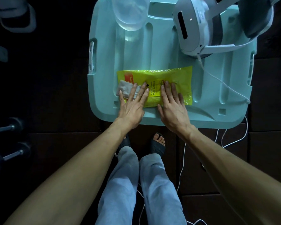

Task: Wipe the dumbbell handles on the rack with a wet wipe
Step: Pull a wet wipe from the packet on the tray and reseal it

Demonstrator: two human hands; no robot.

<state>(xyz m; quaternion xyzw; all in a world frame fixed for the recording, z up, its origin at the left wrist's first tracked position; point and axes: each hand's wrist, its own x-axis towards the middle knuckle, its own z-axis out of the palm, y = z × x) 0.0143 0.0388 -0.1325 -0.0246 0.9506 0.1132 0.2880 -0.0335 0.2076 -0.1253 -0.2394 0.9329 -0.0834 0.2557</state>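
Legs in pale grey trousers [136,184] nearest the camera, feet in dark open sandals [158,146] on a dark tiled floor [234,159]. White cable [182,161] trails across the floor beside the right foot.

Both forearms reach forward to a pale teal plastic lid [217,88], ribbed, with side latches. Left hand [132,105] lies flat, fingers straight and spread, palm down; its outer fingers press on a white wet wipe [126,90], inner fingers on the yellow wipe packet [154,78]. Right hand [173,104] also flat, fingers straight and close together, pressing the packet's right half. Neither hand pinches anything.

Wipe sits at the packet's left end, partly on it, crumpled, touching the left hand. Packet lies lengthwise across the lid's near half, black print and an orange band showing.

Two dumbbells [8,143] at far left, well apart from the hands, dark heads, bare metal handles; rack itself too dark to make out.

Farther back on the lid: white headset [191,28] with strap, cable running from it, and a clear plastic container [130,13] at the left rear.
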